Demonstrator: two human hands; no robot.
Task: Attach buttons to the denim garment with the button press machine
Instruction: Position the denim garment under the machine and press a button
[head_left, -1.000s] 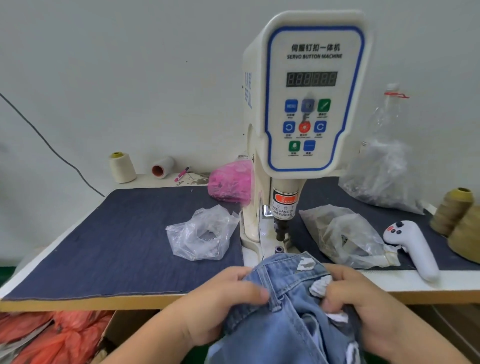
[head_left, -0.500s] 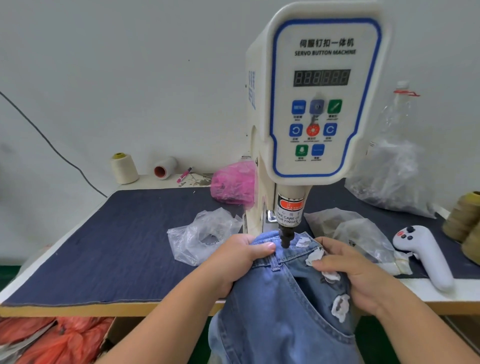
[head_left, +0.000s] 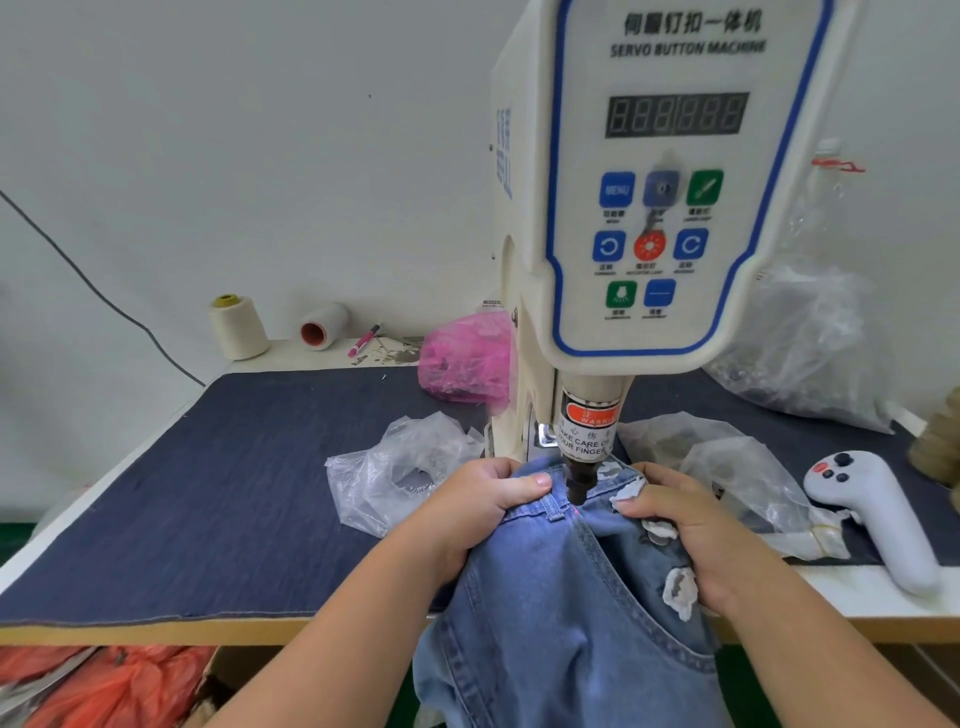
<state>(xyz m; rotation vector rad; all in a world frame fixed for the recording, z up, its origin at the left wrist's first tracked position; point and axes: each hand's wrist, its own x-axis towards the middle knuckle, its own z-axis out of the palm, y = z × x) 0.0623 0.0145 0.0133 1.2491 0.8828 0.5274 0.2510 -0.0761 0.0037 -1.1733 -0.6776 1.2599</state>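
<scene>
Button press machine (head_left: 649, 208) stands upright. Denim garment (head_left: 561, 597) hangs below it, waistband directly under the punch. Left hand (head_left: 467, 514) grips the waistband left of the punch, fingers curled; right hand (head_left: 691, 530) grips it right of the punch.

Your cream servo button press machine (head_left: 649, 208) stands toward the right of the navy-cloth-covered tabletop (head_left: 208, 493), its black punch tip (head_left: 576, 486) over the waistband of the light blue denim garment (head_left: 561, 597), which hangs over the front edge. Your left hand (head_left: 467, 514) grips the waistband left of the punch, your right hand (head_left: 696, 535) right of it. A crumpled clear plastic bag (head_left: 400, 467) lies left of the machine's base; a pink plastic bag (head_left: 462, 358) sits behind that. At the back edge stand a cream thread cone (head_left: 236, 327) and, right of it, a white roll (head_left: 324, 325) on its side. A white handheld controller (head_left: 872, 514) lies near the front right corner.
</scene>
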